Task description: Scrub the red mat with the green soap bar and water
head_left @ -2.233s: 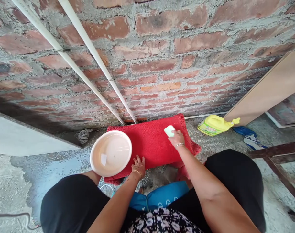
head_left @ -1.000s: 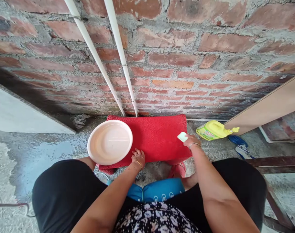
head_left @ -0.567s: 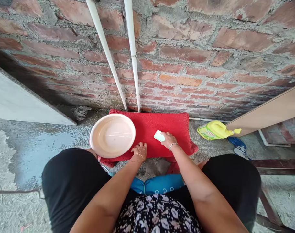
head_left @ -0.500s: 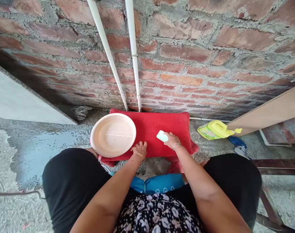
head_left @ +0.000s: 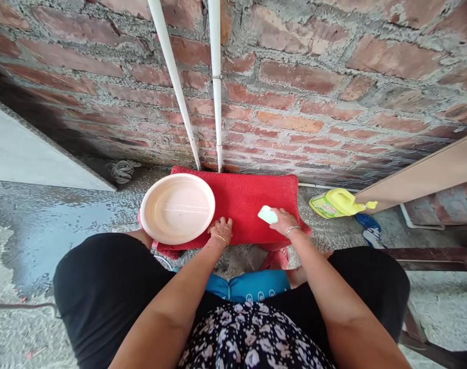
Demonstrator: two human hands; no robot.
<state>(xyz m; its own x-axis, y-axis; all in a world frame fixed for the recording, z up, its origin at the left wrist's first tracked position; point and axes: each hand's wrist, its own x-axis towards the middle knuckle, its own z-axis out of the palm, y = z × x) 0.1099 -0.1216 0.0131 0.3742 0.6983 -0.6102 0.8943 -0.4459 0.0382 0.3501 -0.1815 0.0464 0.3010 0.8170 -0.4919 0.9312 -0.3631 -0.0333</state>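
A red cloth [head_left: 252, 200] is spread over a low support in front of me. My right hand [head_left: 283, 221] is closed round one end of a flat pale block [head_left: 268, 214] with rounded corners, held against the right half of the cloth. Whether it is soap or a brush back, I cannot tell. My left hand [head_left: 221, 230] lies on the cloth near its front edge, fingers spread and holding nothing. Close beside those fingers stands a pale pink basin [head_left: 149, 225] with water in it, covering the cloth's left end.
A yellow jug [head_left: 339, 203] stands on the floor to the right, beside a leaning board [head_left: 429, 171]. Two white pipes [head_left: 215, 77] run down the brick wall. Wet floor [head_left: 64, 220] and a grey-white bundle [head_left: 122, 170] lie left. A dark wooden frame [head_left: 429, 259] is right.
My right hand has slid to the right across the cloth with the pale block. My left hand keeps its place beside the basin. The whole view has shifted slightly.
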